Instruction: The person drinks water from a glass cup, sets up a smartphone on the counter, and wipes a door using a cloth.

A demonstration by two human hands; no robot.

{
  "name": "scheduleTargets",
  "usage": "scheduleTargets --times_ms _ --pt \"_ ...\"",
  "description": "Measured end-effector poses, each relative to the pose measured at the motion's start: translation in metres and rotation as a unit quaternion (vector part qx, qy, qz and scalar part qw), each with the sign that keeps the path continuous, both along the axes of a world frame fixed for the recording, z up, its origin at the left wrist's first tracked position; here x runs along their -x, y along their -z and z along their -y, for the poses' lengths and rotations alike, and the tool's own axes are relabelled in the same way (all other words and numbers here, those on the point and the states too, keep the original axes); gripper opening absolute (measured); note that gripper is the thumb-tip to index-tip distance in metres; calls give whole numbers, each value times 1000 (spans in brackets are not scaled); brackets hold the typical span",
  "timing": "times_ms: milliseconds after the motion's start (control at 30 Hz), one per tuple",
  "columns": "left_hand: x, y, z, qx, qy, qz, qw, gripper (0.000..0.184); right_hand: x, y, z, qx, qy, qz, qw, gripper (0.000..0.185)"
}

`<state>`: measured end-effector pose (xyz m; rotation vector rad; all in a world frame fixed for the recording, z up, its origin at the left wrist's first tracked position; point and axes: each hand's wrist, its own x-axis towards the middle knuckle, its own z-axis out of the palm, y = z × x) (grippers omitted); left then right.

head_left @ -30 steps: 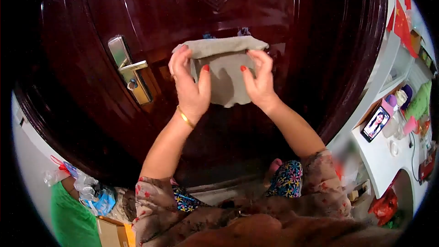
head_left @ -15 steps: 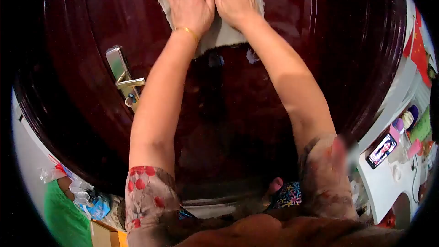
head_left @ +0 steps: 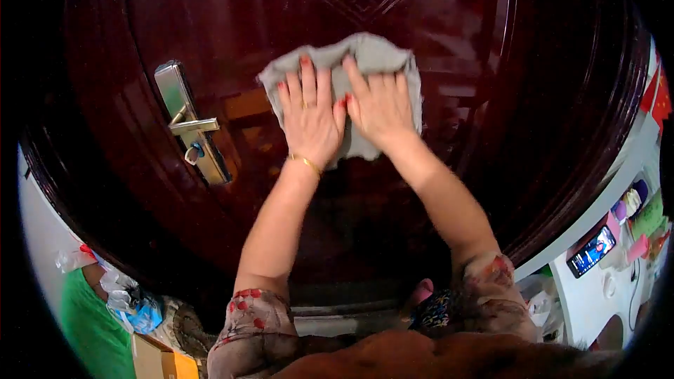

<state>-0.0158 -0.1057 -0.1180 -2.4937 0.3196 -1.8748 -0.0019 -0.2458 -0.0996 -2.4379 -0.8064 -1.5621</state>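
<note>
A grey cloth [head_left: 365, 52] is spread against a dark red glossy door [head_left: 393, 217]. My left hand [head_left: 309, 116] lies flat on its left part, fingers pointing up and apart. Beside it my right hand [head_left: 379, 105] presses flat on the right part, its index finger spread from the others. The two thumbs are close together near the cloth's middle. The cloth's top edge is rumpled above the fingertips. To the left of my left hand is the metal door handle [head_left: 195, 126], with a key in the lock below it.
At the right a phone [head_left: 592, 251] with a lit screen stands on a white table [head_left: 576, 302], near small items and a red flag [head_left: 660, 98]. Plastic bags [head_left: 130, 302], a green cloth [head_left: 91, 330] and a cardboard box [head_left: 151, 358] are at the lower left.
The folded cloth was opened out and pressed high on the door under both hands. Since then, both hands and the cloth have come lower.
</note>
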Motion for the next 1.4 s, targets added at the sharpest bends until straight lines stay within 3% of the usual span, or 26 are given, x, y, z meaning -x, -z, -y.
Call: scheduleTargets --times_ms 33,67,133,167,200,300,367,400,467,567,667,733,767,867,900,1033,1100,1167,1233,1267,1333,1400 --pt "3 24 -2 9 3 -38 999 61 -6 26 -1 5 -5 89 996 57" --pt "6 48 -4 17 6 -76 997 61 -3 50 -3 12 -2 31 999 55" --pt "6 103 -12 2 14 -103 995 64 14 81 -5 74 22 -266 961 51" --pt "9 123 -14 8 12 -132 991 64 0 120 -4 50 -18 41 998 49" --pt "12 139 -16 15 10 -163 986 65 7 131 -2 74 -19 17 997 49" --pt "18 133 -17 30 41 -94 994 56 2 138 -4 66 -13 18 998 52" --pt "14 93 -16 32 63 -37 997 51 -1 104 -11 56 11 48 997 56" --pt "7 68 -15 29 49 8 998 49 4 77 -17 48 38 -15 998 55" --pt "3 7 -13 32 20 44 998 48 -10 24 -26 -10 -12 118 993 55" --pt "-11 -71 -17 60 -14 141 988 52 -10 -70 -37 -28 -22 183 983 55" --pt "-23 -140 -23 80 -51 214 972 51 -31 -147 -47 -33 -39 325 944 52" --pt "-22 -154 -24 74 -55 246 965 50 -10 -164 -52 -38 -42 280 958 56" --pt "-16 -153 -23 120 -41 184 975 53 -9 -162 -52 -35 -29 292 955 56" --pt "-24 -124 -29 74 -35 219 972 50 -7 -137 -52 -13 -44 265 963 56" --pt "-21 -103 -30 77 -38 181 980 50 -18 -121 -53 0 -9 302 953 50" --pt "-2 7 -35 76 -16 74 994 51 -2 -15 -53 72 -36 112 990 45" --pt "1 82 -45 67 -12 -8 998 52 2 54 -51 114 -52 2 992 23" --pt "14 150 -49 66 -22 -95 993 47 17 109 -52 157 -54 -148 975 16" --pt "27 214 -55 64 -11 -181 981 45 5 194 -45 216 -85 -120 965 15" --pt "34 237 -58 53 -12 -214 975 45 13 215 -41 238 -79 -173 953 14" --pt "47 252 -59 61 13 -231 971 45 24 222 -41 260 -70 -233 934 15" --pt "46 245 -56 77 11 -204 976 46 25 214 -40 226 -67 -207 949 15"
